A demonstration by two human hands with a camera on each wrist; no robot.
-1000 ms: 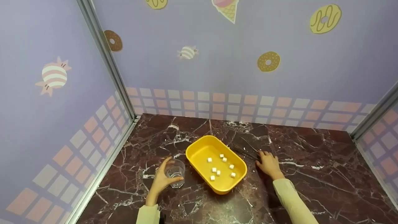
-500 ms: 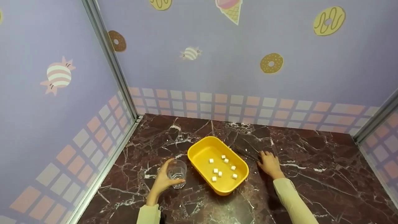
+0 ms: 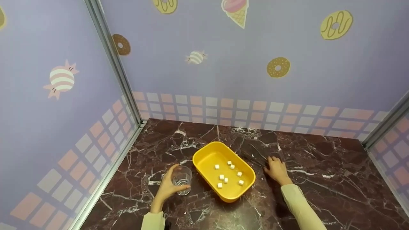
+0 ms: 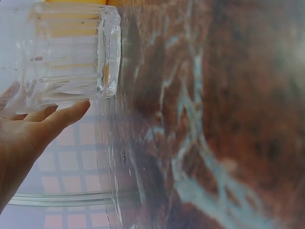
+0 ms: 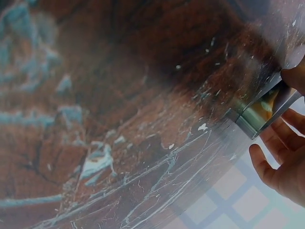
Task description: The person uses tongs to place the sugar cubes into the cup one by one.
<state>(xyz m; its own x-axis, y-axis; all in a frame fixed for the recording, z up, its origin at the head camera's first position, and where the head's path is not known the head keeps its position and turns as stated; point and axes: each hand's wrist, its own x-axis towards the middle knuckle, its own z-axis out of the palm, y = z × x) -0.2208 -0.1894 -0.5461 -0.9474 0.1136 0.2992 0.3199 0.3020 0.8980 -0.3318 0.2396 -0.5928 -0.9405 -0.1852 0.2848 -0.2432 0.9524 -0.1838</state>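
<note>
My left hand (image 3: 167,186) curls around a clear drinking glass (image 3: 182,180), thumb across its near side. The glass stands upright on the counter, left of a yellow tub (image 3: 204,152). In the left wrist view, the faceted glass (image 4: 66,57) appears sideways, with fingers (image 4: 66,117) along its wall. Several small white cubes (image 3: 221,177) lie scattered in the tub. Right of the tub, my right hand (image 3: 276,172) rests low over the counter, holding metal tongs (image 5: 257,114) by their bent end between thumb and fingers. Their thin arms point toward the back left and are hard to make out.
The dark red marble counter (image 3: 319,159) has white veins and small white crumbs. A lilac back wall (image 3: 236,76) with printed sweets closes off the far side. Metal-edged side panels stand at the left (image 3: 92,179) and right (image 3: 389,121).
The head view has shifted slightly. Both hands, the glass, the tub and the cubes keep their places relative to one another.
</note>
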